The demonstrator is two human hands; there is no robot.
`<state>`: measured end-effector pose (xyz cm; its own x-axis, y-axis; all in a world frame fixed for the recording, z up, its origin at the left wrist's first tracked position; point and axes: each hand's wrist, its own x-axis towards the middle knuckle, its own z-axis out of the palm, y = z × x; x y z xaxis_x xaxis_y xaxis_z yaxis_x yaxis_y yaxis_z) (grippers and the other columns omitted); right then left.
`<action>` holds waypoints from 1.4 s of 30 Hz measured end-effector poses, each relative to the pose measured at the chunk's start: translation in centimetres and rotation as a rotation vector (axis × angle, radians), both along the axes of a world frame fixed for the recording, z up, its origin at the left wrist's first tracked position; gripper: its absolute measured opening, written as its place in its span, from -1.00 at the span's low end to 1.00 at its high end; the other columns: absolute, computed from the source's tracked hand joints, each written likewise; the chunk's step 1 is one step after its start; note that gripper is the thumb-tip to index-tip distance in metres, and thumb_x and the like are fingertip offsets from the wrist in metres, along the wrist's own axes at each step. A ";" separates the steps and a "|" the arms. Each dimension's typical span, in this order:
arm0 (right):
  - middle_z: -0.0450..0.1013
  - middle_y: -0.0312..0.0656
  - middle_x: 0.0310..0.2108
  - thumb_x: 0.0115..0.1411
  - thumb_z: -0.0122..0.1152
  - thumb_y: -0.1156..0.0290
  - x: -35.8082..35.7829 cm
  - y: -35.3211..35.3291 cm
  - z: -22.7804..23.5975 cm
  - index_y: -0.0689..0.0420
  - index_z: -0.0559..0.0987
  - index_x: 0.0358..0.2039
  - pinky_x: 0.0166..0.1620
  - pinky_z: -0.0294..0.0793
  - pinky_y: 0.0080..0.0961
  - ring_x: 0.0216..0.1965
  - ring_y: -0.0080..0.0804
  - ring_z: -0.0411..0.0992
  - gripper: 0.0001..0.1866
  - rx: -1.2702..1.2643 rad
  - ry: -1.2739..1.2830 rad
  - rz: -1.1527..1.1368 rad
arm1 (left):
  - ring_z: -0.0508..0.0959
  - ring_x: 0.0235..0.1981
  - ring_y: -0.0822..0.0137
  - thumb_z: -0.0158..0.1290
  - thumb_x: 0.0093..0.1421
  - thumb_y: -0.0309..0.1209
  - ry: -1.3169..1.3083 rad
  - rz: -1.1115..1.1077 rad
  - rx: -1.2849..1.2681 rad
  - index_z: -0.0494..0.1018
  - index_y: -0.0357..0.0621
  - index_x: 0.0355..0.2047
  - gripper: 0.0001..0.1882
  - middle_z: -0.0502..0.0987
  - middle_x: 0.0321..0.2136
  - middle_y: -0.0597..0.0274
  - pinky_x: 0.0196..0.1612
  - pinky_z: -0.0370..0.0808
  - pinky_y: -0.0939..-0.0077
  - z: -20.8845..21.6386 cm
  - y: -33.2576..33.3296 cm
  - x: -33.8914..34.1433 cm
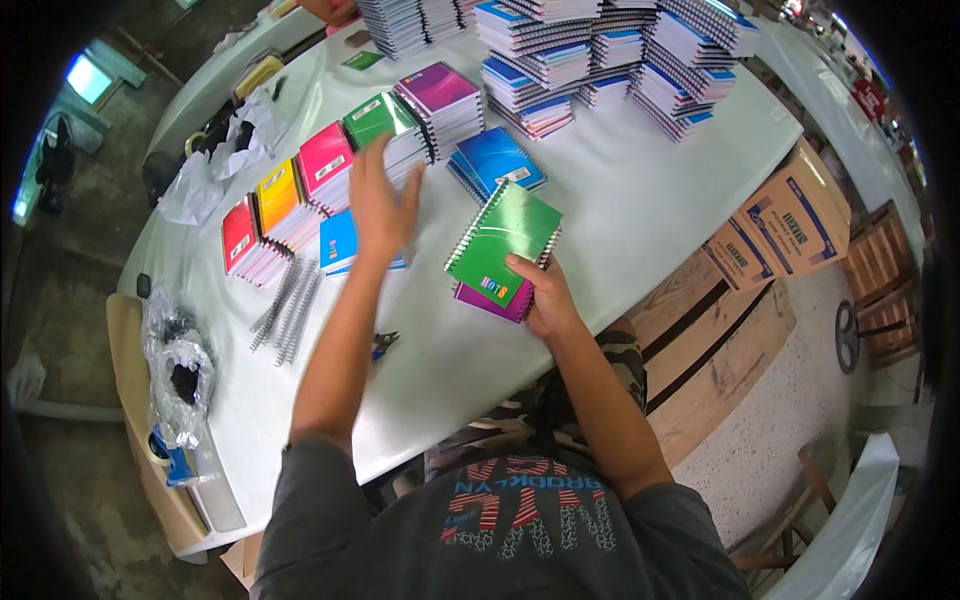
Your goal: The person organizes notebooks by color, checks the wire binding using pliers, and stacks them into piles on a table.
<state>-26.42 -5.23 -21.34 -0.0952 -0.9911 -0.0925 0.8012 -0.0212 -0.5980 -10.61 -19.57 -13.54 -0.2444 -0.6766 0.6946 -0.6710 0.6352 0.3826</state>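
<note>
My right hand [545, 295] grips a green spiral notebook [515, 235] at its lower right corner, thumb on the cover. A purple notebook [488, 302] sticks out beneath it in the same grip. My left hand [380, 205] is raised with thumb and fingers apart, holding nothing. It is nearest the stacks of pink notebooks [326, 165] and green notebooks [378, 115], and partly covers a blue notebook pile [338, 240]. In the same row stand red [240, 232], yellow [277, 197] and purple stacks [437, 88]. Another blue pile [498, 160] lies just beyond the held notebooks.
Loose wire coils [288, 310] and a small dark hand tool [384, 344] lie left of my body. Tall notebook stacks [610, 60] fill the table's far side. Plastic wrapping [182, 375] sits at the left edge. A cardboard box [785, 225] and wooden bench [715, 350] are at right.
</note>
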 end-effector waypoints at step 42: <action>0.38 -0.15 -0.12 0.10 0.18 0.42 1.0 0.7 1.1 0.20 0.30 0.01 -0.08 0.45 -0.39 -0.12 -0.38 0.42 -0.54 0.008 -0.091 0.009 | 0.44 -0.29 0.26 0.14 0.07 -0.32 -0.009 -0.065 0.621 0.39 -0.32 -0.26 -0.67 0.45 -0.35 0.08 -0.24 0.40 0.43 -1.2 10.1 3.2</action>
